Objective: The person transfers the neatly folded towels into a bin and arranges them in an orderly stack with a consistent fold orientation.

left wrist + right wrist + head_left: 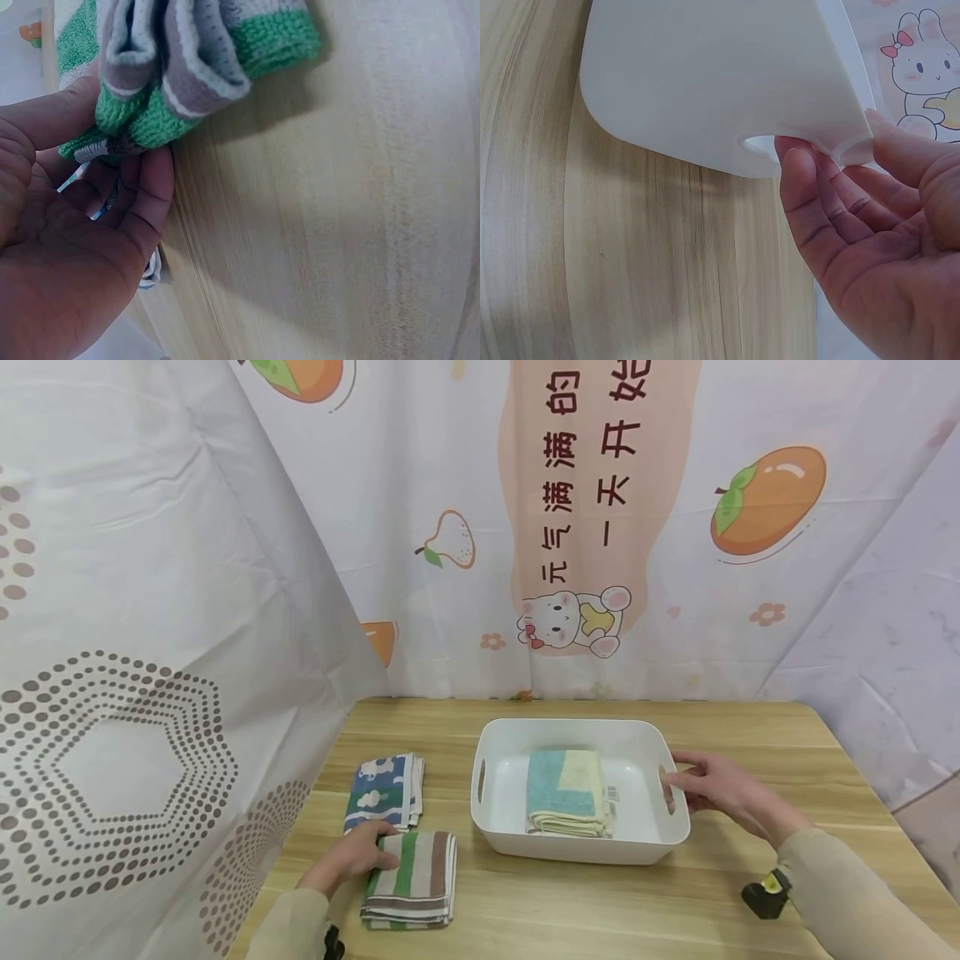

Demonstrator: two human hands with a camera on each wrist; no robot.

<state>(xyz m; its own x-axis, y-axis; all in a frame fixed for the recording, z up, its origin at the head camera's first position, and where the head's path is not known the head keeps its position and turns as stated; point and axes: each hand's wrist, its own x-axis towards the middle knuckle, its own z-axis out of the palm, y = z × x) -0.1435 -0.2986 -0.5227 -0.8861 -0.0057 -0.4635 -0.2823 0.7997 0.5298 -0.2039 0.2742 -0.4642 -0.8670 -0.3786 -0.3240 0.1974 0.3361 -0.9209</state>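
Note:
My left hand (358, 855) pinches the left edge of a folded striped towel (412, 877) in green, brown and grey. In the left wrist view the thumb lies over the towel's folded layers (187, 82) and the fingers are tucked beneath them. At the right end of a white plastic basket (551, 849), my right hand (716, 787) holds the rim by its handle hole, thumb over the rim and fingertips at the hole in the right wrist view. Inside the basket lies a folded blue and pale yellow towel (551, 781) with a small label beside it.
A folded blue towel with white figures (382, 789) lies just behind the striped one. Everything stands on a wood-grain table (555, 910). A printed curtain (420, 635) hangs along the back edge, with more white cloth at both sides.

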